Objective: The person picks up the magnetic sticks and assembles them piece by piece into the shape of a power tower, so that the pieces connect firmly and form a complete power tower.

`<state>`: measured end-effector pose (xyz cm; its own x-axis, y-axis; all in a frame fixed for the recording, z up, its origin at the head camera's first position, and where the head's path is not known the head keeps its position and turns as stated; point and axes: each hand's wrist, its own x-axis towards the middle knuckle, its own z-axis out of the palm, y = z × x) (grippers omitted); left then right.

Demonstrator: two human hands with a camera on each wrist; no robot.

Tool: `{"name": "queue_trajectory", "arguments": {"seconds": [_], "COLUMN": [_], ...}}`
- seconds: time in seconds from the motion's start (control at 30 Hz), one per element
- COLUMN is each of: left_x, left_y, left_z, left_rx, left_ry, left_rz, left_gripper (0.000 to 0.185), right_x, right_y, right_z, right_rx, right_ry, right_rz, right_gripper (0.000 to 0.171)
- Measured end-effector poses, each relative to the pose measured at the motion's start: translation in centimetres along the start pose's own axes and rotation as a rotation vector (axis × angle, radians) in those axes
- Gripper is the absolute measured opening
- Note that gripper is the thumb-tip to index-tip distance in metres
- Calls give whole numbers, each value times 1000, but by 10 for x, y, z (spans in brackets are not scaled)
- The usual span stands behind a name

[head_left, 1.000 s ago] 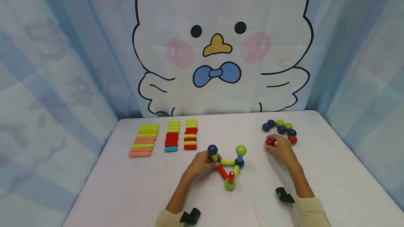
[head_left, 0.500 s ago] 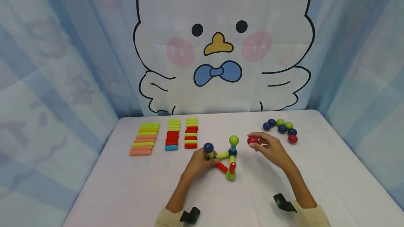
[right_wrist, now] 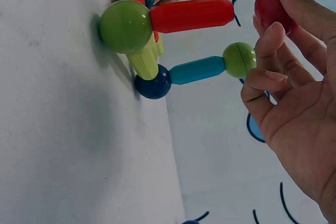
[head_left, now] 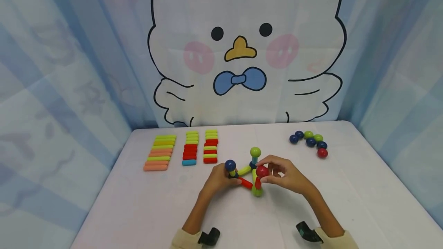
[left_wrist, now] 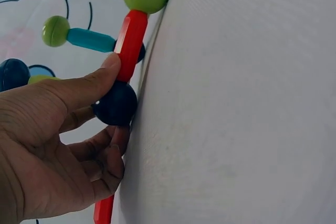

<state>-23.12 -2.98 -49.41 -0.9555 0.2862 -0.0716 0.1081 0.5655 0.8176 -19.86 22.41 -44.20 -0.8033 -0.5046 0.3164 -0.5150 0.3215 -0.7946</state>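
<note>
A triangular frame of toy rods and balls stands mid-table, with upright rods at its corners. My left hand (head_left: 219,180) grips its left corner, thumb and fingers around a dark blue ball (left_wrist: 116,106) beside a red rod (left_wrist: 130,43). Between right thumb and fingers a red ball (right_wrist: 273,10) is pinched; that right hand (head_left: 290,175) is just over the front corner. There a red upright rod (right_wrist: 193,15) rises from a green ball (right_wrist: 125,27), and a small gap separates its bare end from the red ball. The back corner's light blue rod (right_wrist: 197,70) carries another green ball (right_wrist: 239,60).
Left of the frame lie three columns of rods: a longer yellow and orange column (head_left: 160,153), a middle one (head_left: 190,148) and a right one (head_left: 210,146). Several loose balls (head_left: 310,142) sit at the back right. A patterned curtain (head_left: 242,107) hangs behind the white table (head_left: 138,210).
My right hand has carried the red ball leftward from the loose balls to over the front red rod. The frame has turned and shifted slightly in my left hand's hold.
</note>
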Motion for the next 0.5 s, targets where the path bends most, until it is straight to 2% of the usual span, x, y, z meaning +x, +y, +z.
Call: {"name": "queue_trajectory", "arguments": {"seconds": [0.17, 0.5], "left_x": [-2, -4], "left_y": [2, 5], "left_z": [1, 3], "left_rx": [0, 42], "left_ry": [11, 16], "left_rz": [-33, -38], "left_gripper": [39, 43], "right_x": [1, 0], "right_y": [6, 9], "right_z": [5, 5], "right_rx": [-33, -23], "right_ry": [-7, -26], "right_rz": [12, 22], "right_gripper": [35, 36]}}
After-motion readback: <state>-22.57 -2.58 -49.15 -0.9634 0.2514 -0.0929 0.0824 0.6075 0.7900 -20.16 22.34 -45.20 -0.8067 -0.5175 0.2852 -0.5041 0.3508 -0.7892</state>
